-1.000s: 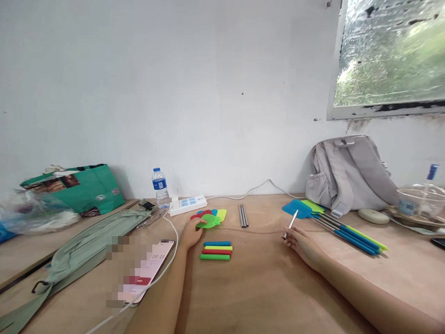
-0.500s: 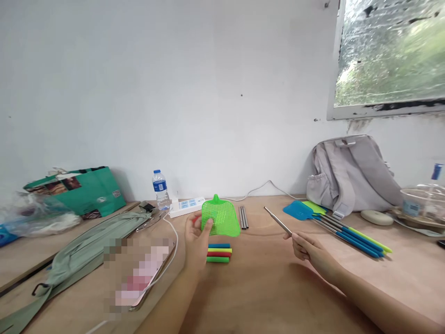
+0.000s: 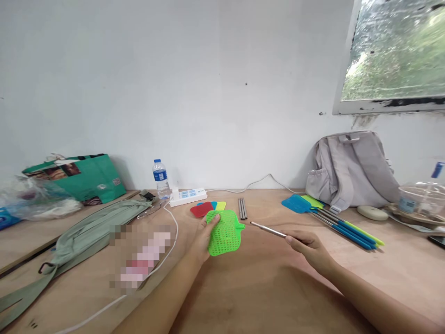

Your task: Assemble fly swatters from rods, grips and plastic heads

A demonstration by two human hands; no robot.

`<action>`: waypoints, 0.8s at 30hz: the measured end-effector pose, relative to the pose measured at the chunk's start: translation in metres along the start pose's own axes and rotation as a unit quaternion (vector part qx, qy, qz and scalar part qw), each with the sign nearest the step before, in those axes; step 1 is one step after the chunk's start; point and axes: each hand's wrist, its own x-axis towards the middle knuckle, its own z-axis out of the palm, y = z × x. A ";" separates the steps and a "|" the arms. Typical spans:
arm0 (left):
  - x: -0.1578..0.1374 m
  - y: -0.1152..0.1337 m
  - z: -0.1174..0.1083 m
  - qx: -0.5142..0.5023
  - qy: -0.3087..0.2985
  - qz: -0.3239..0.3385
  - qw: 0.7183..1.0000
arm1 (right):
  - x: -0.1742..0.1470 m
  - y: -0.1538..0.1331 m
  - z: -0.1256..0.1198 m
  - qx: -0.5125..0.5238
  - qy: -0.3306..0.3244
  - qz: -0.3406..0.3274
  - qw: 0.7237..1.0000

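A green fly swatter head (image 3: pixel 225 234), a mesh paddle with a short socket, is pinched by my left hand (image 3: pixel 202 239) along its left edge. The socket points right. My right hand (image 3: pixel 310 250) grips a metal telescopic rod (image 3: pixel 269 230), whose thin bare end points left at the socket, with a small gap between them. Behind the green head lie a red swatter head (image 3: pixel 201 209) and a yellow one (image 3: pixel 220 205), with a bit of blue showing. Several loose metal rods (image 3: pixel 242 208) lie beyond, near the wall.
Swatters with blue heads (image 3: pixel 295 203) and blue handles lie at right before a grey backpack (image 3: pixel 349 171). A water bottle (image 3: pixel 161 180) and power strip (image 3: pixel 187 196) stand by the wall. A white cable (image 3: pixel 175 241) crosses at left beside a pixelated object (image 3: pixel 146 260) and a grey-green bag (image 3: pixel 100 229).
My left hand has lowered the green head and turned its socket from upward to rightward. My right hand has brought the rod's tip left and lower, closer to the socket.
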 end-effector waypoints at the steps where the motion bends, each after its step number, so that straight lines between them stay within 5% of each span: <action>1: 0.001 -0.001 0.000 0.002 0.001 0.009 1.000 | 0.000 0.001 0.001 0.002 -0.009 -0.003 1.000; 16: 0.000 -0.006 0.001 0.018 0.014 0.000 1.000 | 0.001 0.005 0.001 -0.036 -0.025 -0.038 0.998; 24: -0.006 -0.002 0.002 0.055 -0.006 0.002 0.998 | 0.006 0.012 -0.019 -0.136 -0.023 -0.078 0.987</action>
